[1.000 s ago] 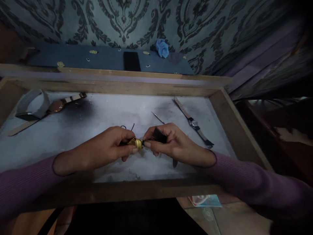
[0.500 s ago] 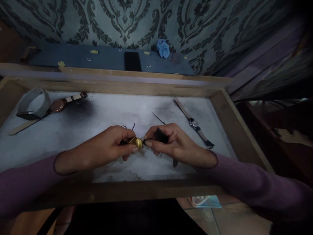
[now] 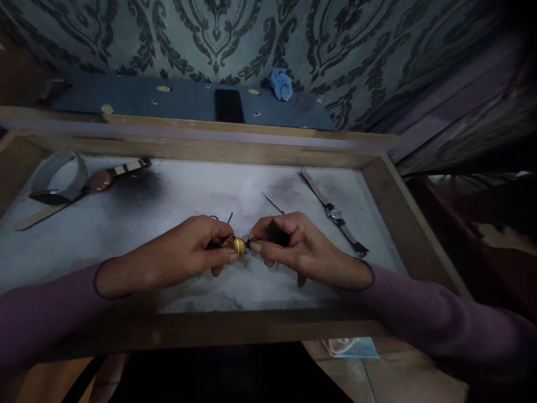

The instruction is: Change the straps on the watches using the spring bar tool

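My left hand (image 3: 197,246) pinches a gold-coloured watch case (image 3: 234,244) between thumb and fingers over the white tray floor. Close to its right edge, my right hand (image 3: 289,243) is closed on a dark watch strap (image 3: 277,232), whose end stands up between the fingers. Strap and case meet, or nearly meet, between my fingertips; whether they are joined I cannot tell. Behind the left fingers a thin dark loop and tip show. A slim metal screwdriver-like tool (image 3: 273,202) sticks out beyond my right hand, its other end hidden.
On the right lies a small watch with an open strap (image 3: 334,214). At the left are a grey-banded watch (image 3: 59,176) and a brown watch (image 3: 99,180). Wooden walls (image 3: 235,148) frame the tray. Behind stand a black phone (image 3: 229,105) and a crumpled blue cloth (image 3: 281,85).
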A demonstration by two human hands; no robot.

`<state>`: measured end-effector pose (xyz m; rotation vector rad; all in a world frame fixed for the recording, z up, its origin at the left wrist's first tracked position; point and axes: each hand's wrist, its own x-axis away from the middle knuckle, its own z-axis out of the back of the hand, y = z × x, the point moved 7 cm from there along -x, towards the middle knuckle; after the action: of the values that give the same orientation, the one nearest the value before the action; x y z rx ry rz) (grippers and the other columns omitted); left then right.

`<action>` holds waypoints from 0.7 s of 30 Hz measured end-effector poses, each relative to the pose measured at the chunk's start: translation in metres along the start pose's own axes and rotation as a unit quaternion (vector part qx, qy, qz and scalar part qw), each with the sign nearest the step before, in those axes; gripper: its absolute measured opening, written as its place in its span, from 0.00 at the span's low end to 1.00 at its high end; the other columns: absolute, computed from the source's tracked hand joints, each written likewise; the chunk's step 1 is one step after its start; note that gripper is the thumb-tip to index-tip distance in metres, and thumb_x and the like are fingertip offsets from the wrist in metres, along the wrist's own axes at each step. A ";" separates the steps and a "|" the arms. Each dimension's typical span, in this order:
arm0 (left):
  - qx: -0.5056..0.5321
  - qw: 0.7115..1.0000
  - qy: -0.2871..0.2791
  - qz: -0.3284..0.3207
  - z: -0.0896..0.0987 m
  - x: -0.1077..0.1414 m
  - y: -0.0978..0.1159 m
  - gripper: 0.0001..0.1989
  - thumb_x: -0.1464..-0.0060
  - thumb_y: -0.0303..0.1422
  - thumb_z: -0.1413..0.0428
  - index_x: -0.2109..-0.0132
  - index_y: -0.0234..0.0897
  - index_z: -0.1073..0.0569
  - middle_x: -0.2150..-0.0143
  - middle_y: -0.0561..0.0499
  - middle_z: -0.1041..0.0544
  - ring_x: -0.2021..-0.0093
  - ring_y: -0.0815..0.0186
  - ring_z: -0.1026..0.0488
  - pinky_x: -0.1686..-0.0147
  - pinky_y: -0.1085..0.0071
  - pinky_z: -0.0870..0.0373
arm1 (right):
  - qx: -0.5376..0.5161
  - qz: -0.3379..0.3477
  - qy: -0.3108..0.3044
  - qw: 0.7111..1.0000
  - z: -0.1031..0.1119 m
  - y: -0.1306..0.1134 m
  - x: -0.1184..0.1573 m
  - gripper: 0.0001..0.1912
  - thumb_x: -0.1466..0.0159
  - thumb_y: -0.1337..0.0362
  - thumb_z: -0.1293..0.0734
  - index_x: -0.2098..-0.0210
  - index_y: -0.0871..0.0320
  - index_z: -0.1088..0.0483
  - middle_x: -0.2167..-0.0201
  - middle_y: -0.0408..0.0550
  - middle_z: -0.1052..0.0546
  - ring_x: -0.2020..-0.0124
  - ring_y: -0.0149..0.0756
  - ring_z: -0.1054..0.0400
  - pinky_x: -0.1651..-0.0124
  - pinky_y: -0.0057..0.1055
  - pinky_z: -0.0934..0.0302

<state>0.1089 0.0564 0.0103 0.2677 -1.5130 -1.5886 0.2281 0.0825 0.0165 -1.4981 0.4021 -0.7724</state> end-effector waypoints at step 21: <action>0.035 0.999 -0.018 0.022 -0.003 -0.001 -0.003 0.12 0.41 0.37 0.48 0.63 0.32 0.27 0.77 0.56 0.29 0.78 0.76 0.39 0.79 0.79 0.45 | 0.022 0.008 -0.013 1.000 0.000 0.001 0.002 0.13 0.39 0.59 0.32 0.73 0.63 0.33 0.82 0.38 0.36 0.80 0.22 0.45 0.78 0.23 0.51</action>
<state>0.1098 0.0547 0.0072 0.2447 -1.5937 -1.5150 0.2296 0.0814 0.0161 -1.4601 0.3749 -0.7428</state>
